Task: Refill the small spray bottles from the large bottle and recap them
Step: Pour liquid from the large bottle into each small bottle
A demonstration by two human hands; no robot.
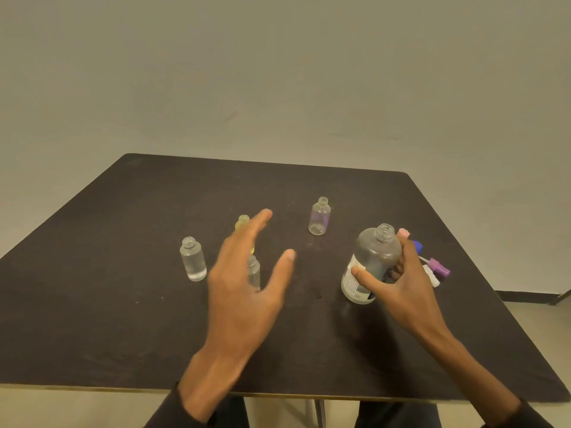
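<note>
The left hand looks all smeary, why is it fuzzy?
Head view: the left hand is smeared by motion blur, so the small bottle behind it shows only faintly; the right hand gripping the large bottle looks sharper. Head view: lighting is dim and soft, and the wide lens stretches the table at its edges.

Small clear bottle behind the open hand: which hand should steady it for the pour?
Left. The left hand hangs open just over that small clear plastic bottle, while the right hand grips the large uncapped labelled bottle.
</note>
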